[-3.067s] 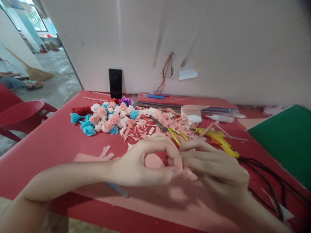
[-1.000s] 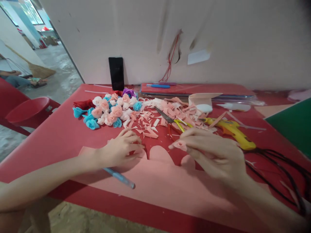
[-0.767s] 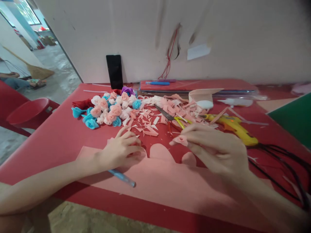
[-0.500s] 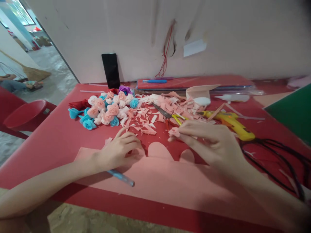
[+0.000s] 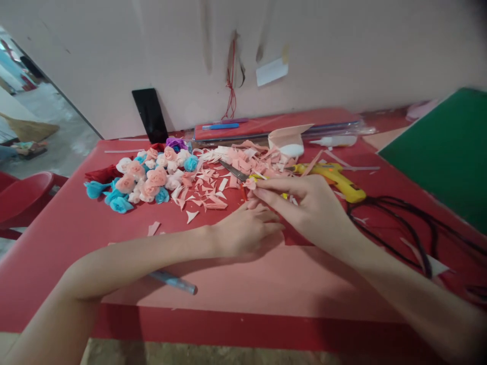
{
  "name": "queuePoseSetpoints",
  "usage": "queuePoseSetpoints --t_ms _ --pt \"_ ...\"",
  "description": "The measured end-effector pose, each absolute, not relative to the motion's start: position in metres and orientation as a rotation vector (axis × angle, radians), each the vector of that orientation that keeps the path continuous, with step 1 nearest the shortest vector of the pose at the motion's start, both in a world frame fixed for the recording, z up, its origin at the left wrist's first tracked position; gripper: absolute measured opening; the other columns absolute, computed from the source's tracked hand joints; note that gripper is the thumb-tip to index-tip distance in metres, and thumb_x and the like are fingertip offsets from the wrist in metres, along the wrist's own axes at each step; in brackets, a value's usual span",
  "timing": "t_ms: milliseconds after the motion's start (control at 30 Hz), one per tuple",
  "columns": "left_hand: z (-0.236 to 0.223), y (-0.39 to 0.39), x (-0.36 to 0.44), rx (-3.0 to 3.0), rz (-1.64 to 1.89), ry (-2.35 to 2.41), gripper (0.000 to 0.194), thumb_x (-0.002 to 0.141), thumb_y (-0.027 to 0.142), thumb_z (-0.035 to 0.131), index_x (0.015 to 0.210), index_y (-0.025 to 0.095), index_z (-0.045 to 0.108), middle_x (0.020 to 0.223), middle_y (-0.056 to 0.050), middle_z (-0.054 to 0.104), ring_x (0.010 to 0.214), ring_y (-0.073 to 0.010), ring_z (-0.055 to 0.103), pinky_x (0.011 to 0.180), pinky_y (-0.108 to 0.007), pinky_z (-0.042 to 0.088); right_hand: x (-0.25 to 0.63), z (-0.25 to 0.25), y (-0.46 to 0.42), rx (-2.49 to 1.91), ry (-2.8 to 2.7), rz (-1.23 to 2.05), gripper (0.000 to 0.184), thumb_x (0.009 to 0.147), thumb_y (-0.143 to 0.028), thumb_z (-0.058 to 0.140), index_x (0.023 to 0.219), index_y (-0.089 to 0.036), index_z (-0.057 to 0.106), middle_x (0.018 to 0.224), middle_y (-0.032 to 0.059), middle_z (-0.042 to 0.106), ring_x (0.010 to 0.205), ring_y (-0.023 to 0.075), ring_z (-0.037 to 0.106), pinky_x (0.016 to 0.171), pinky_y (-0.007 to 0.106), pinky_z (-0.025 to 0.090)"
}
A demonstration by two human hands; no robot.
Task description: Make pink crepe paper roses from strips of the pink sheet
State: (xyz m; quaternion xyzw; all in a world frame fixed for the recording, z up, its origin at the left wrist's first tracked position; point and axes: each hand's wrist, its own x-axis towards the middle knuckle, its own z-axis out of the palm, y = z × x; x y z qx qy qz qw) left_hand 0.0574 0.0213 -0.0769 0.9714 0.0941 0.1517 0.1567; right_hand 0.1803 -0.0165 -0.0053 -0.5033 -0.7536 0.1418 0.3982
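Observation:
My right hand (image 5: pixel 304 205) pinches a small pink paper rose (image 5: pixel 250 183) between thumb and fingertips, above the table. My left hand (image 5: pixel 249 230) reaches across to the right, low over a pink paper sheet (image 5: pixel 236 284), just below the rose. Its fingers are loosely bent and apart, with the thumb hidden; I see nothing held in it. A rounded pink cut-out (image 5: pixel 279 239) shows partly under its fingers. Scissors (image 5: pixel 234 171) with yellow handles lie behind the rose, partly covered by my right hand. A pen (image 5: pixel 175 281) rests on the sheet under my left forearm.
Finished paper roses (image 5: pixel 146 180) in pink, white, blue, red and purple cluster at the left. Paper scraps (image 5: pixel 209 187) spread beside them. A yellow glue gun (image 5: pixel 338 182) with black cable (image 5: pixel 403 213) lies right. A phone (image 5: pixel 150 114) leans on the wall; a green board (image 5: pixel 445 152) stands right.
My left hand has moved right, from the sheet's left part to beneath my right hand. The rose stays in my right hand. The view has shifted a little to the right.

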Motion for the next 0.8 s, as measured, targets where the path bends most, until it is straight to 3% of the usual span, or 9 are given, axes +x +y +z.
queuePoseSetpoints --t_ms 133,367,567,800 --pt "-0.083 0.025 0.064 2.790 0.457 0.254 0.021 0.083 0.019 0.047 0.089 0.015 0.066 0.103 -0.010 0.066 0.108 -0.0273 0.051 0.093 -0.045 0.038 0.180 -0.004 -0.017 -1.269 -1.871 0.343 0.024 0.078 -0.007 0.054 0.059 -0.017 0.065 0.059 -0.0022 0.070 0.055 0.0124 0.065 0.050 0.020 0.048" --pt "-0.079 0.020 0.052 2.658 0.560 0.380 0.016 0.078 0.015 0.051 0.068 0.016 0.064 0.082 -0.004 0.068 0.088 -0.0225 0.056 0.088 -0.044 0.039 0.178 -0.008 -0.016 -1.298 -1.833 0.333 0.023 0.076 -0.006 0.056 0.057 -0.015 0.065 0.057 -0.0014 0.068 0.053 0.0114 0.061 0.050 0.021 0.044" --pt "-0.081 0.020 0.051 2.600 0.564 0.425 0.016 0.079 0.019 0.054 0.073 0.019 0.068 0.084 -0.004 0.068 0.092 -0.0230 0.056 0.093 -0.048 0.036 0.178 -0.007 -0.015 -1.294 -1.814 0.393 0.027 0.078 -0.005 0.054 0.056 -0.016 0.065 0.057 -0.0008 0.068 0.051 0.0102 0.059 0.052 0.022 0.044" --pt "-0.079 0.022 0.051 2.506 0.439 0.411 0.014 0.076 0.014 0.054 0.073 0.016 0.068 0.075 -0.004 0.068 0.080 -0.0186 0.061 0.079 -0.036 0.047 0.177 -0.008 -0.015 -1.287 -1.812 0.315 0.023 0.075 -0.005 0.057 0.055 -0.013 0.066 0.055 -0.0013 0.067 0.053 0.0100 0.060 0.050 0.019 0.041"
